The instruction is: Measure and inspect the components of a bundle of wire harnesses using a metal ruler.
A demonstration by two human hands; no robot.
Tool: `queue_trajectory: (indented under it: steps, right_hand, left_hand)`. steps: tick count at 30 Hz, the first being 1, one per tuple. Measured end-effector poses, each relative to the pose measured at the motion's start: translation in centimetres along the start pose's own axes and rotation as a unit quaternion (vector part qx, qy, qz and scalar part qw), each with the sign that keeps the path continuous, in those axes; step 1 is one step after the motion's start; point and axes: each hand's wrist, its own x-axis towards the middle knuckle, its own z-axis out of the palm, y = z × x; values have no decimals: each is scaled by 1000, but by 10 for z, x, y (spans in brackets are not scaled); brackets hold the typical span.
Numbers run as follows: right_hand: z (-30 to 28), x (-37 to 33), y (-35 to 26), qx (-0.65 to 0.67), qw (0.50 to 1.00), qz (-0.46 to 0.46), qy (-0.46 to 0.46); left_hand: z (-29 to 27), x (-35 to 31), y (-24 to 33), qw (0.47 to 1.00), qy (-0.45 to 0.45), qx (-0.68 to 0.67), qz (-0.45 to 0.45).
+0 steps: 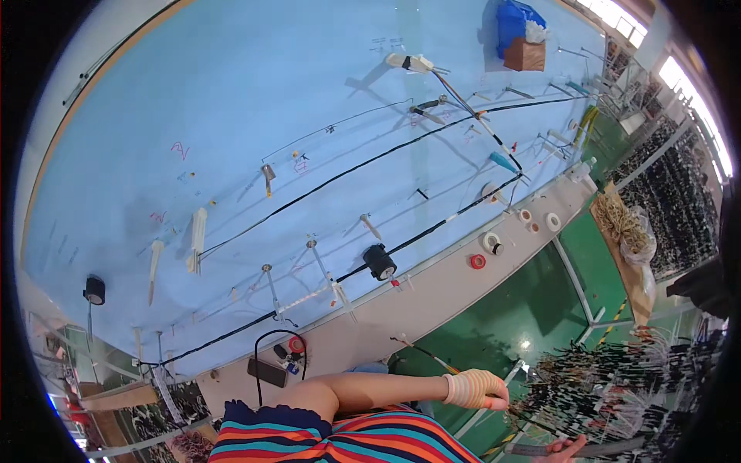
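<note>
My left arm reaches across to the right. My left hand (472, 389), in a striped cream and orange glove with bare fingertips, is curled closed around a thin dark cable (532, 421). One length of it, with a pale end, sticks out behind the glove toward the board. The other runs on toward my right hand (567, 450), low at the lower edge, partly cut off. Its visible fingers are stretched and apart, beside a grey padded rail (610, 447). Just beyond, a rack of many hanging black and white cables (610, 386) fills the lower right.
A large light-blue board (231, 100) carries a long black taped harness (432, 225), upright pegs and tape rolls. Along its grey ledge (432, 297) lie a red tape roll (478, 261), white rolls and a phone (267, 372). A blue bin (513, 23) sits at the far end.
</note>
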Motion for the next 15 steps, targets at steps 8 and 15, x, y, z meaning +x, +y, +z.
queue_trajectory:
  steps: [8, 15]
  right_hand:
    - [1, 4, -1, 21, 999, 15, -33]
    - [10, -1, -9, 178, 974, 62, -122]
  left_hand:
    - [-9, 6, 6, 999, 0, 33, -19]
    - [-26, 8, 17, 991, 13, -62, -115]
